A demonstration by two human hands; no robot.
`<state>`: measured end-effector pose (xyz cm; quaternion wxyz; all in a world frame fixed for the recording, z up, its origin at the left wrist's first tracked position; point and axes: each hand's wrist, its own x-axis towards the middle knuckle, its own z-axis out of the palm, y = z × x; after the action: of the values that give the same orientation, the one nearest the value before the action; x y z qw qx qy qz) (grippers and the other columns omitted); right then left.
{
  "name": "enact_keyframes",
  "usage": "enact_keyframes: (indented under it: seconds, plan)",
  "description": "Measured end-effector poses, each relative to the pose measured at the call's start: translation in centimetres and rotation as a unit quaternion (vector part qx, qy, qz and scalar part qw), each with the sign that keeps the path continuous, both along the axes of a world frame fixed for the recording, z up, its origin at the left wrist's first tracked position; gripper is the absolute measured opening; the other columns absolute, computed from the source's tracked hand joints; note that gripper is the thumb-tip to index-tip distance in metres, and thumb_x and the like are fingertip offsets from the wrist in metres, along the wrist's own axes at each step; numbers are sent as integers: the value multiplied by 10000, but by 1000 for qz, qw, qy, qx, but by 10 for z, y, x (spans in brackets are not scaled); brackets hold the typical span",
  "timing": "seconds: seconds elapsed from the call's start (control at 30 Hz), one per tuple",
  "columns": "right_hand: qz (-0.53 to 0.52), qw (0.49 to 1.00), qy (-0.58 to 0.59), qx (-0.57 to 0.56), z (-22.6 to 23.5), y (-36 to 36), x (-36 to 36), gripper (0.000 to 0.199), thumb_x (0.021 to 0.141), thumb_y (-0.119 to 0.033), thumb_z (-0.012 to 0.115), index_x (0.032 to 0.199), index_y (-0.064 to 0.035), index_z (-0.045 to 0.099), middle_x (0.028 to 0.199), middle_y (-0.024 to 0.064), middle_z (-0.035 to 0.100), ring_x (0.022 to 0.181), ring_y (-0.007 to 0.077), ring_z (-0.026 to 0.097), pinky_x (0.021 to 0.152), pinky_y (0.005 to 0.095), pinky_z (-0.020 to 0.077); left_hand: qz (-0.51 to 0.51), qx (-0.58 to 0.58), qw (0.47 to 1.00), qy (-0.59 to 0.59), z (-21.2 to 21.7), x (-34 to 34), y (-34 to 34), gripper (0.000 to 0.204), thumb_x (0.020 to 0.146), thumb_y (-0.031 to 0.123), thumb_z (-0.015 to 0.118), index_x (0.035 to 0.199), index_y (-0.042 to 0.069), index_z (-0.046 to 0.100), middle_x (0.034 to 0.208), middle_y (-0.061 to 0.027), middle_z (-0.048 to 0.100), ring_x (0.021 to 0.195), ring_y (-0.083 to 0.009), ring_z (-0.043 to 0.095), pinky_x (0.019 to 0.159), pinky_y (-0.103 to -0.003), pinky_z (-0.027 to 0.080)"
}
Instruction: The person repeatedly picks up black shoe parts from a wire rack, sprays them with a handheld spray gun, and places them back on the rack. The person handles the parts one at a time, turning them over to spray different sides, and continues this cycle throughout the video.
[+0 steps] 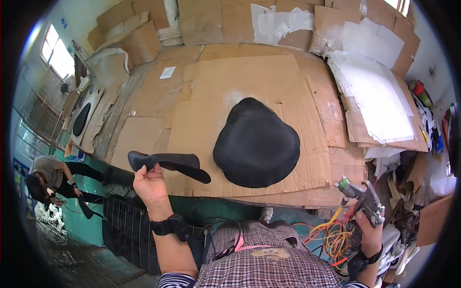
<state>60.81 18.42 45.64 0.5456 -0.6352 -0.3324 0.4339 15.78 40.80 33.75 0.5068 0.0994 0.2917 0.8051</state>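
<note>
My left hand [151,186] pinches the rounded end of a thin, curved black piece [180,162], which looks like a moulded seat cover seen edge-on. It is held up over the near left edge of the cardboard-covered table [201,105]. A spray gun [363,198] with a green part is gripped in my right hand [370,231], off the table's near right corner. Between the hands, a broad black seat-shaped piece [257,144] lies on the cardboard, wide and rounded toward me and narrower at the far end. Neither hand touches it.
Tangled orange and yellow hoses [331,240] hang below my right hand. White sheets on cardboard [372,98] stand at the right. Upright cardboard [201,24] lines the back. Another black piece [82,119] lies far left. A co-worker [50,173] bends over at the left, holding something dark.
</note>
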Motion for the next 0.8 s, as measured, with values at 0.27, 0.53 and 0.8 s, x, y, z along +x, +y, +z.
enact_keyframes:
  seconds: [0.27,0.53,0.8]
  plan:
    - [92,994,-61,15,6,-4,21,670,770,-243,758,1283,48,441,865,96,613,707,153,603,675,298,511,10,15,1000,12,-8,-9,-8,205,831,-12,481,1020,-46,550,989,-153,650,891,-282,644,830,-381,536]
    - [102,993,-64,19,6,-14,26,626,762,-191,755,1263,54,472,838,70,626,738,150,611,671,280,493,-15,15,1000,11,0,7,-4,179,837,-15,474,997,-45,549,971,-150,648,880,-277,643,830,-376,536]
    - [129,991,-45,-2,-7,-54,33,583,745,-152,757,1243,8,500,798,99,635,713,164,627,649,295,510,-38,27,999,7,0,12,-4,204,831,-24,464,1014,-52,549,980,-158,643,898,-278,638,855,-389,527]
